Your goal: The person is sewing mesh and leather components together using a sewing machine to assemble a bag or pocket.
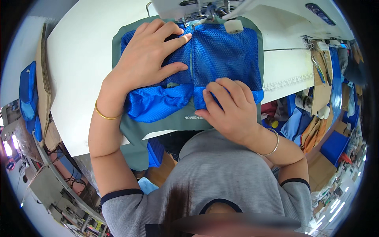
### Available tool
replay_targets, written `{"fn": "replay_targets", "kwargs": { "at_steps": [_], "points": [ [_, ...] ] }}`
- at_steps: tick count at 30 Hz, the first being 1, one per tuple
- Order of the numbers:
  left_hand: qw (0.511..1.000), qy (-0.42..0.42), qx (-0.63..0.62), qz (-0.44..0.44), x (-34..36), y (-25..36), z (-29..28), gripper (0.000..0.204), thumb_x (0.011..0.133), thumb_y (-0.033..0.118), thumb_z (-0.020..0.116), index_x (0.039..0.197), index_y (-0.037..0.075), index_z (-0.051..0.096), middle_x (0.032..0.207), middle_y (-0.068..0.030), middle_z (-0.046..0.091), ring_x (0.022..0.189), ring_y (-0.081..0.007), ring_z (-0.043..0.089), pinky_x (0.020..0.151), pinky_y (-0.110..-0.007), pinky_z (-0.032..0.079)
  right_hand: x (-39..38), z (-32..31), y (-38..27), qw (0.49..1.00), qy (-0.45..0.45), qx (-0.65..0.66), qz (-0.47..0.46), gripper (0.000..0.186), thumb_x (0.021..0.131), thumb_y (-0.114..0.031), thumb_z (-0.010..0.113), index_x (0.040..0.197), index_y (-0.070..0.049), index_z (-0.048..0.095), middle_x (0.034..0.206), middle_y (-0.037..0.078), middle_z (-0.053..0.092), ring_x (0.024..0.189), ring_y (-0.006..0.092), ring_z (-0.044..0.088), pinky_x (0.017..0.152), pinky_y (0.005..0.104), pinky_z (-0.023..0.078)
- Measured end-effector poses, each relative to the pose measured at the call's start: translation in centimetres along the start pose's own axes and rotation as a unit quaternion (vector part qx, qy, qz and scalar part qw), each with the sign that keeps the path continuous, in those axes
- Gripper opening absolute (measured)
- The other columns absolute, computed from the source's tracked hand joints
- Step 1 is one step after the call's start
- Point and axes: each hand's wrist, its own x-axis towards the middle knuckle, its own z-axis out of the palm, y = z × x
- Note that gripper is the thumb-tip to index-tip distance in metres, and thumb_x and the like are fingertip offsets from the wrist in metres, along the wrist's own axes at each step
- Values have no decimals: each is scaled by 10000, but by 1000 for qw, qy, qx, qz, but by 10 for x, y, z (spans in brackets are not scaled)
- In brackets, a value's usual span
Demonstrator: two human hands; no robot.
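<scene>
Head view: hands [148,53] [233,110] rest apart on creased blue mesh cloth [225,51] backed by grey-green fabric [162,125].

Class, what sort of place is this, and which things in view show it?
Probably a sewing workshop: a sewing machine stands over blue mesh, with heaped cloth in several colours to the right.

L fisheye head cam looks down fr. above onto white tbl [75,79], close range.

Sewing wkshp: sewing mach. [169,8], top ctr; wht. table [75,71], upper L; cloth pile [294,122], R; tube lights [335,205], lower R.
</scene>
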Motion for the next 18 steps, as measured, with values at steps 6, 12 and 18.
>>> {"fn": "replay_targets", "kwargs": {
  "at_steps": [6, 12, 18],
  "points": [
    [999, 15, 17, 24, 4, 0, 0, 586, 816, 362, 827, 1315, 79, 710, 1282, -106, 640, 1185, -309, 572, 1019, -424, 449, 5, 6, -5, 1000, 2, 12, 28, 406, 811, -262, 690, 1152, -44, 712, 1234, 137, 641, 1170, 305, 590, 985, 441, 500],
    [1000, -2, 26, 17, 7, 1, -2, 598, 829, 401, 812, 1318, 74, 705, 1291, -111, 637, 1189, -323, 569, 1030, -428, 443, 1, 6, -3, 999, -47, 12, 10, 462, 892, -196, 615, 1337, -96, 686, 1284, 109, 613, 1185, 289, 563, 1013, 419, 460],
    [1000, 3, 21, 12, 3, 1, -2, 602, 830, 409, 806, 1317, 69, 705, 1282, -109, 638, 1188, -319, 570, 1023, -427, 447, 2, 7, -4, 998, -65, 16, 3, 464, 906, -195, 605, 1356, -115, 685, 1286, 102, 609, 1183, 279, 548, 1038, 419, 437]
  ]
}}
